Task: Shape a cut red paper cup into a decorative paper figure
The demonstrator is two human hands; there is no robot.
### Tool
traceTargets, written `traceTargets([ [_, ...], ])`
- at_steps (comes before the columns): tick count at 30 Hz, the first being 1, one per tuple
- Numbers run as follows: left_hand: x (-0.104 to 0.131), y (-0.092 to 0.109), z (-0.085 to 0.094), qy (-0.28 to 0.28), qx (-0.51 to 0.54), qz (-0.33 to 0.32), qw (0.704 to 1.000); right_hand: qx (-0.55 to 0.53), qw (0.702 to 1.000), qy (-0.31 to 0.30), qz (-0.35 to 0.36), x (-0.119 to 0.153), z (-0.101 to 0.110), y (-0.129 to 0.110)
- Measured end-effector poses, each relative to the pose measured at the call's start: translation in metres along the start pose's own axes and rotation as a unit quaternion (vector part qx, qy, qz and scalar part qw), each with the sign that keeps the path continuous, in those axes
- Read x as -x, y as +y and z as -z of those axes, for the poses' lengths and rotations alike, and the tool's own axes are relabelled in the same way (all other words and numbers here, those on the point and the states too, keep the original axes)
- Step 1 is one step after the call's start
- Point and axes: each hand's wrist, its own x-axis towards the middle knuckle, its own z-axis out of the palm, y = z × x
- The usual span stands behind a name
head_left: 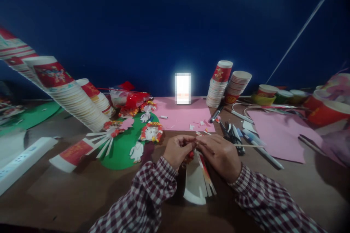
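Note:
In front of me a paper cup [194, 185] with its side cut into strips lies with its pale inside showing; some strips fan out at the lower right. My left hand [177, 151] is closed, thumb and fingertips pinching at the cup's upper end, where red curled strips show below the fingers. My right hand [222, 156] is closed too, its fingertips meeting the left ones at the same end. A thin stick [250, 146] sticks out to the right from behind my right hand; whether the fingers hold it is hidden.
Left are a cut cup [72, 154], leaning cup stacks [68, 91], a power strip [23, 162] and green paper [117, 158] with cutouts. Behind lie pink paper [180, 116] with scraps and a bright blurred screen [183, 88]. Pens [262, 149] and cup stacks [218, 85] are right.

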Motion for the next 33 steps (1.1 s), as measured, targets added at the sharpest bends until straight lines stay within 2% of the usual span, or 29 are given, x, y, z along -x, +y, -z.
traceTargets([
  [9, -0.0007, 0.0008, 0.0021, -0.017, 0.018, -0.006, 1.0, 0.037, 0.998, -0.034, 0.037, -0.0005, 0.0057, -0.0024],
  [16, -0.0008, 0.0039, 0.0015, -0.023, 0.046, 0.023, 0.998, 0.055, 0.997, -0.023, 0.047, -0.0021, 0.0065, -0.0043],
  [22, -0.0025, 0.0044, -0.0005, 0.021, 0.075, 0.026, 0.997, 0.052, 0.997, -0.026, 0.047, -0.0024, 0.0063, -0.0046],
  [33, -0.0031, 0.0006, 0.0016, 0.017, 0.125, 0.057, 0.99, 0.022, 0.999, -0.018, 0.039, -0.0004, 0.0044, -0.0027],
])
